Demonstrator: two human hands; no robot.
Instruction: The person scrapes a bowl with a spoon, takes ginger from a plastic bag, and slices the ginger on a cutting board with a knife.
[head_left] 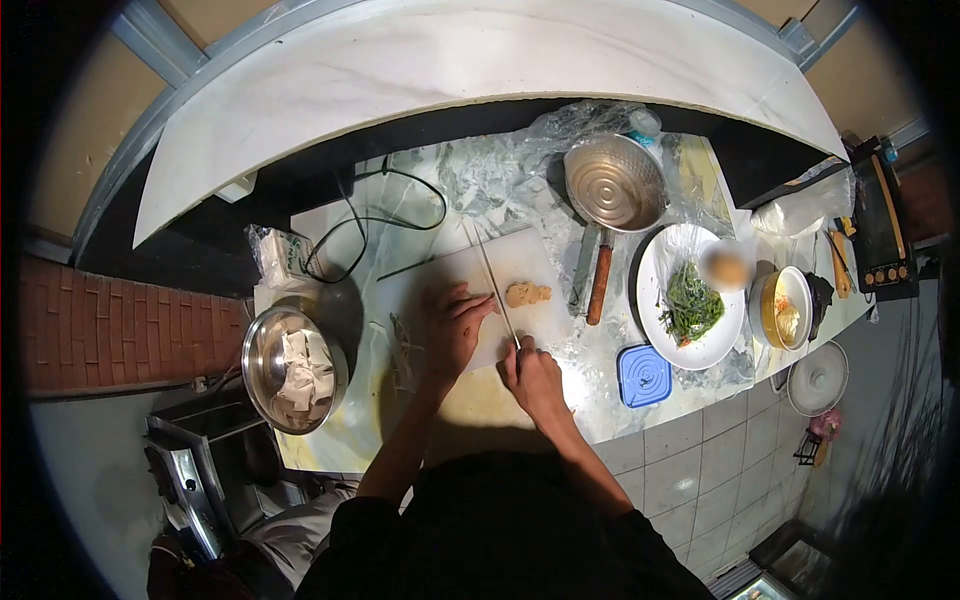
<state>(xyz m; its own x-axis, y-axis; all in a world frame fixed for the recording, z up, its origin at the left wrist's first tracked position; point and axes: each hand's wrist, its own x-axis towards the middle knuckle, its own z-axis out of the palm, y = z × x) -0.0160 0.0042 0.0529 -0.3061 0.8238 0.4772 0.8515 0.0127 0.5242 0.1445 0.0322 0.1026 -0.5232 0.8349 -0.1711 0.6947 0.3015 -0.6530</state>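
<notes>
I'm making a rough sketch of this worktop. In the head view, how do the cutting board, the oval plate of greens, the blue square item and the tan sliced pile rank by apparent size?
Largest to smallest:
1. Cutting board, partly covered
2. Oval plate
3. Blue square item
4. Tan sliced pile

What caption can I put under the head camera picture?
Right hand on the knife, left hand close beside it, tan food pieces on the white cutting board.

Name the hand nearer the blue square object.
Right. The right hand, holding the knife, is left of the blue square object; the left hand is farther left, past the knife.
</notes>
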